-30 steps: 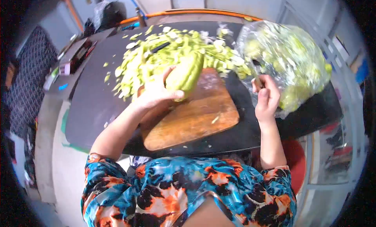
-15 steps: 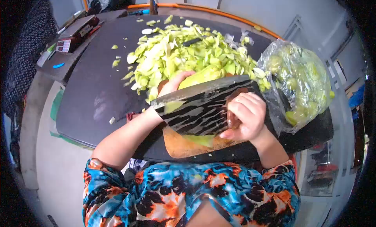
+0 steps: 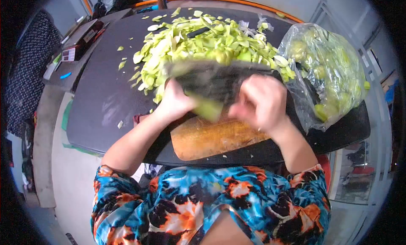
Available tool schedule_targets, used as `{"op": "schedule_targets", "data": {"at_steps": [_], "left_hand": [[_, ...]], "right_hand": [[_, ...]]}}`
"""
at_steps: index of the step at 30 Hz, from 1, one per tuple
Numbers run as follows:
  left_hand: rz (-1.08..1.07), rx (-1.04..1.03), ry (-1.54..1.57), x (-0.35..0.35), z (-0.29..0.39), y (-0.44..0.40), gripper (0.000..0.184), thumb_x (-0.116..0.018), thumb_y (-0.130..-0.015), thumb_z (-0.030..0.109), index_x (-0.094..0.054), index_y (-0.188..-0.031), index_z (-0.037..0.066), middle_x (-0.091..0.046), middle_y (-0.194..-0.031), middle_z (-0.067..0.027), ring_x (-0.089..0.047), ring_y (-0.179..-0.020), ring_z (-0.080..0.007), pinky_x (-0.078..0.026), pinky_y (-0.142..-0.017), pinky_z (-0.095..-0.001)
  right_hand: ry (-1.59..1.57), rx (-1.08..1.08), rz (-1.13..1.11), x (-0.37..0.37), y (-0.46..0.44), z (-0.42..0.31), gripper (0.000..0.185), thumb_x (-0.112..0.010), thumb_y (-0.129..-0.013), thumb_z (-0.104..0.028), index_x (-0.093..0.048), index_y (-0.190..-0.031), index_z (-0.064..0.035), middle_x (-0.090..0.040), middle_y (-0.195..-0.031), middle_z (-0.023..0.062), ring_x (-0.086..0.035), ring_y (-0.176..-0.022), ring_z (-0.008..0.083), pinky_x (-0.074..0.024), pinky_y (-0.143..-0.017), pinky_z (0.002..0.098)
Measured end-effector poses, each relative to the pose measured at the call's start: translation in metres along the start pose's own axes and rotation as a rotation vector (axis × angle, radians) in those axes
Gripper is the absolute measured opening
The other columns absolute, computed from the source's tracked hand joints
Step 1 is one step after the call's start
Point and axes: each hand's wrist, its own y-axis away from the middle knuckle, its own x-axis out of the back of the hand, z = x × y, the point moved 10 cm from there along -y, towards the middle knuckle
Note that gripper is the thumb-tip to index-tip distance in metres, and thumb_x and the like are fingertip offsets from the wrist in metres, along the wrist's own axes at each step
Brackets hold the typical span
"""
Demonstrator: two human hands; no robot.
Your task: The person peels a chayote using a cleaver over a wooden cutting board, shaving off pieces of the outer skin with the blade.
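Observation:
A broad, dark-bladed cleaver (image 3: pixel 211 78), smeared by motion, lies across the view above the board. My right hand (image 3: pixel 265 97) is closed around its handle end. My left hand (image 3: pixel 174 98) is at the blade's left end, its fingers partly hidden behind the metal and its thumb against a pale green vegetable (image 3: pixel 206 108). Much of that vegetable is covered by the blade. Below both hands is a wooden cutting board (image 3: pixel 215 139). Just beyond the cleaver rises a large heap of green vegetable slices (image 3: pixel 211 42), with a black-handled tool (image 3: pixel 198 32) lying on it.
A clear plastic bag (image 3: pixel 330 71) of green vegetables stands at the right of the dark table (image 3: pixel 101 105). Loose slices are scattered left of the heap. On a side surface at the far left sit a scale (image 3: pixel 69 54) and a small blue item (image 3: pixel 65 75).
The cleaver has moved up and away from me, uncovering more of the board, and its blade face is now blurred. My left thumb and palm show more; the view has shifted slightly.

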Motion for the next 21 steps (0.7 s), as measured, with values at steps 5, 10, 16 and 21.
{"op": "schedule_targets", "data": {"at_steps": [5, 10, 16, 21], "left_hand": [[0.124, -0.038, 0.146, 0.014, 0.028, 0.005, 0.078, -0.082, -0.065, 0.019, -0.043, -0.130, 0.000, -0.059, -0.115, -0.0115, -0.056, -0.107, -0.0181, -0.044, -0.094, -0.0317], [0.195, 0.011, 0.062, 0.021, 0.021, 0.002, 0.074, -0.081, -0.066, 0.020, -0.044, -0.128, 0.003, -0.058, -0.115, -0.0112, -0.055, -0.109, -0.0195, -0.043, -0.096, -0.0335], [0.168, -0.151, -0.107, 0.019, 0.031, 0.001, 0.075, -0.082, -0.063, 0.023, -0.045, -0.126, 0.005, -0.058, -0.113, -0.0117, -0.055, -0.108, -0.0209, -0.043, -0.096, -0.0344], [0.165, -0.154, -0.126, 0.015, 0.028, 0.004, 0.074, -0.081, -0.062, 0.024, -0.046, -0.125, 0.005, -0.058, -0.113, -0.0131, -0.056, -0.109, -0.0226, -0.044, -0.094, -0.0348]], "right_hand": [[0.245, -0.730, -0.061, -0.011, 0.040, 0.168, 0.055, -0.052, -0.089, -0.058, -0.058, -0.070, -0.0071, -0.061, -0.062, 0.0146, -0.062, -0.062, 0.0364, -0.0463, -0.054, 0.0439], [0.056, -0.681, 0.025, -0.006, 0.028, 0.135, 0.048, -0.057, -0.089, -0.052, -0.059, -0.075, -0.0060, -0.059, -0.059, 0.0116, -0.059, -0.056, 0.0320, -0.0437, -0.053, 0.0393], [-0.220, -0.543, 0.145, 0.005, 0.020, 0.101, 0.038, -0.061, -0.090, -0.041, -0.058, -0.080, -0.0047, -0.054, -0.057, 0.0089, -0.053, -0.051, 0.0231, -0.0405, -0.051, 0.0322], [-0.316, -0.177, 0.211, 0.035, 0.004, 0.037, 0.041, -0.064, -0.086, -0.044, -0.060, -0.079, -0.0037, -0.056, -0.064, 0.0068, -0.057, -0.054, 0.0217, -0.0424, -0.050, 0.0319]]}}
